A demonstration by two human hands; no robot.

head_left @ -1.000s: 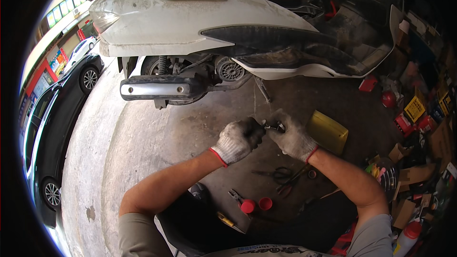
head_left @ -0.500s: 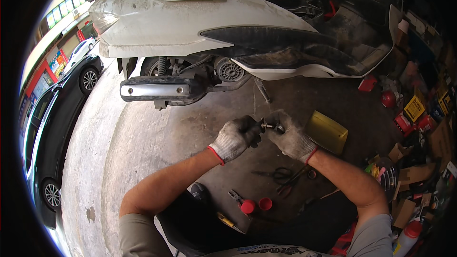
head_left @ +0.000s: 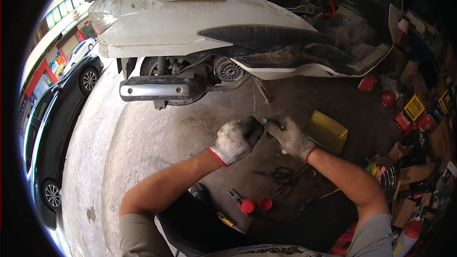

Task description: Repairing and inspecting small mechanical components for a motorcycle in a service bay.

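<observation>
My left hand [head_left: 236, 139], in a white knitted glove with dark, soiled fingers and a red cuff, is closed in a pinch. Facing it, my right hand [head_left: 289, 138] wears a matching glove, its fingers curled and pinching too. Their fingertips nearly meet over the floor, and a tiny pale metallic piece [head_left: 264, 121] shows between them. The gloves hide most of whatever they hold. A small whitish disc [head_left: 284, 152] is visible just below my right hand. Beyond both hands stands a dirty white scooter [head_left: 157, 24] with its silver-and-black muffler [head_left: 154, 90] facing me.
A yellow tray [head_left: 327, 132] lies right of my right hand. Scissors [head_left: 282, 175], pliers [head_left: 234, 195], two red caps [head_left: 256, 205] and a yellow-handled screwdriver [head_left: 227, 220] lie nearer me. Boxes and cartons [head_left: 415, 108] crowd the right side. A dark car [head_left: 64, 128] is parked at left.
My hands have come closer together, covering the shiny metal part that spanned the gap between them. The whitish disc now shows below my right hand.
</observation>
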